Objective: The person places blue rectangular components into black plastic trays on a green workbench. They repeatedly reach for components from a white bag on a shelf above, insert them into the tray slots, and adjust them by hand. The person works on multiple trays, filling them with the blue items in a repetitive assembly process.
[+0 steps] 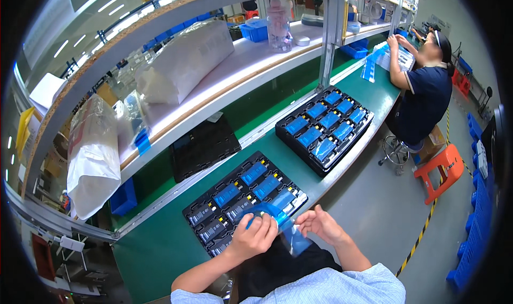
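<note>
My left hand is closed around a bunched piece of clear blue film above the near tray. At the film's loose, hanging end, my right hand has its fingers curled, seemingly pinching the edge. Below lies a black moulded tray of flat, battery-like packs with small yellow parts beside them. Some packs, such as a blue-covered pack, carry blue film; nearer the left edge, a dark pack shows its bare printed face. My left hand partly hides the tray's near corner.
Farther right stands a stack of black trays with blue-covered packs. A dark tray lies beneath the shelf, which bears bags and a pink bottle. A co-worker sits along the bench, near an orange stool.
</note>
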